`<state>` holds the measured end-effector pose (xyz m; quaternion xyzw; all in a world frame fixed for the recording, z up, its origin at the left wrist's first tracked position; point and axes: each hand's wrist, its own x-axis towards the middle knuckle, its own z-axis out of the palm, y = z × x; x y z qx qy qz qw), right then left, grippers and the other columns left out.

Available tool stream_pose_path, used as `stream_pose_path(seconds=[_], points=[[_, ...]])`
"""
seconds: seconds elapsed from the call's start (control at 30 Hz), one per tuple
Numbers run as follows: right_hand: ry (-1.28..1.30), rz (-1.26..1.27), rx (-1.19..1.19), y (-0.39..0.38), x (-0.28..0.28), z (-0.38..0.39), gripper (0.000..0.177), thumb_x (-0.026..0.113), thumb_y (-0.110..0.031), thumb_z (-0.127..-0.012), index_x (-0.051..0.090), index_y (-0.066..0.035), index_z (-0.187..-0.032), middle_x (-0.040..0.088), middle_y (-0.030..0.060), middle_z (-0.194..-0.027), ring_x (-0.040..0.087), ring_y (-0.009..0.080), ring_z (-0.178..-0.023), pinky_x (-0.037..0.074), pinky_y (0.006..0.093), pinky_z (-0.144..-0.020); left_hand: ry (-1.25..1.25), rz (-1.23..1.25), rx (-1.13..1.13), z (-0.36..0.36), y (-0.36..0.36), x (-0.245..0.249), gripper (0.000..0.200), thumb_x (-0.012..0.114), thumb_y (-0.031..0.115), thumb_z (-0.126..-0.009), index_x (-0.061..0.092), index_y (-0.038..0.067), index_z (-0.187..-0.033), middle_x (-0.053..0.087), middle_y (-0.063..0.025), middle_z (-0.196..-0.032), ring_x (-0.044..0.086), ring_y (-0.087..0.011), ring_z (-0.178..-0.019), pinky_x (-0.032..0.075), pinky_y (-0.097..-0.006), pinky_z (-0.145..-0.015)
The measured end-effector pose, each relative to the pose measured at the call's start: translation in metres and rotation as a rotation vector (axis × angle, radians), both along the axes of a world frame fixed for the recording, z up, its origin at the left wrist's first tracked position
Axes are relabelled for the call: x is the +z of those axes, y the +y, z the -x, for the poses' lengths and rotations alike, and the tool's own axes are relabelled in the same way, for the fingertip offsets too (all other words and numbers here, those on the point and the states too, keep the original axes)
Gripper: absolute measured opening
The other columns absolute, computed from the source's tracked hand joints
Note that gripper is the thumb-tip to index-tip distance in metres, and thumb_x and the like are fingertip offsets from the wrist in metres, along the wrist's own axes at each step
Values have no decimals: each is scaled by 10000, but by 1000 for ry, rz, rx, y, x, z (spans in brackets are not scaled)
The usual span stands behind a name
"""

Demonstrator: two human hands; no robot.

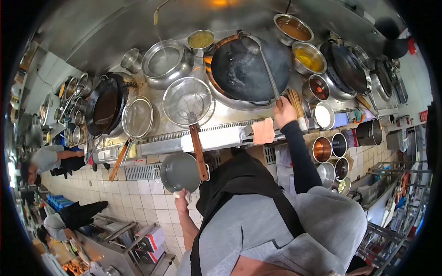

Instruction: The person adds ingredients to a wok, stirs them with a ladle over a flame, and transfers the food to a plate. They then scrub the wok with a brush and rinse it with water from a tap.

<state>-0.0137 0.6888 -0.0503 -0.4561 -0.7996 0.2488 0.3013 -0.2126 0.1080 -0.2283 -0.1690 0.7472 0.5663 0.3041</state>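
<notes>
My right hand (285, 113) is closed round the wooden end of a long-handled ladle (268, 69). The ladle's bowl is at the far side of a large black wok (246, 76), which steams over the burner. My left hand (183, 207) is closed on a white cloth (186, 196) at the near edge of a grey two-handled pot (178, 171). Whether its fingers also grip the pot is hidden. Above the pot juts the wooden handle of a wire strainer (187, 99), which rests on the stove.
Bowls of amber liquid (293, 28) and yellow oil (308, 59) stand right of the wok. An orange cloth (263, 131) hangs at the stove edge. Another dark wok (105, 108) and a smaller strainer (137, 118) are at left. Two other people (46, 161) are farther left.
</notes>
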Motion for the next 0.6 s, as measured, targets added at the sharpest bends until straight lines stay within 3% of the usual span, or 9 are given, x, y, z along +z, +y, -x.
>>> stream_pose_path(seconds=[0.03,0.07,0.23,0.33,0.37,0.43,0.5,0.53,0.6], points=[[-60,32,-65,-20,6,1,440,637,-135,-866,571,-55,-1293,697,302,-932,662,510,-960,516,599,-834,5,-14,20,3,5,5,436,779,318,-949,679,-27,-1197,729,-82,-1059,698,-187,-906,565,-344,-790],[-9,-94,-77,-30,-10,1,466,659,-144,-865,556,-71,-1314,704,296,-939,667,515,-937,522,595,-826,9,-27,40,5,9,10,438,776,312,-953,674,-30,-1207,727,-85,-1071,699,-188,-914,565,-345,-795],[-348,222,-69,-33,-40,1,472,699,-137,-875,557,-82,-1321,703,307,-1027,668,513,-950,519,602,-822,74,-169,142,4,29,34,429,779,262,-953,649,-33,-1236,719,-93,-1101,699,-194,-943,562,-342,-831],[-161,132,-25,-18,-46,-1,489,752,-176,-858,579,-52,-1298,714,292,-1065,701,470,-971,538,558,-837,208,-198,152,13,44,63,412,769,247,-960,642,-16,-1250,712,-96,-1129,695,-188,-961,564,-344,-835],[181,249,30,-2,-100,0,518,797,-213,-835,602,-7,-1268,743,248,-1077,732,387,-987,553,487,-841,237,-200,179,18,52,71,392,745,251,-985,634,-4,-1261,708,-101,-1153,698,-189,-984,565,-343,-841],[125,306,-74,2,-125,12,482,806,-201,-830,606,17,-1210,738,185,-999,719,336,-951,549,440,-837,261,-327,164,29,73,86,418,720,338,-1001,635,13,-1249,718,-104,-1106,715,-203,-941,570,-344,-803],[222,506,-107,-3,-126,19,353,788,-186,-869,585,0,-1088,651,97,-801,657,272,-696,549,409,-653,280,-436,180,37,111,106,462,685,441,-1016,636,36,-1234,733,-107,-1056,734,-216,-897,578,-339,-747],[310,672,-130,-12,-110,24,319,774,-193,-888,573,-15,-1060,614,83,-764,610,248,-628,518,395,-585,196,-480,83,40,127,122,434,662,362,-1046,622,5,-1289,733,-112,-1150,723,-202,-998,572,-347,-828],[488,1008,-170,-34,-66,33,265,746,-208,-925,550,-47,-1003,539,54,-690,518,200,-492,458,367,-449,136,-594,-16,42,172,130,481,612,415,-1064,615,-5,-1299,745,-116,-1130,734,-216,-982,588,-360,-836]])
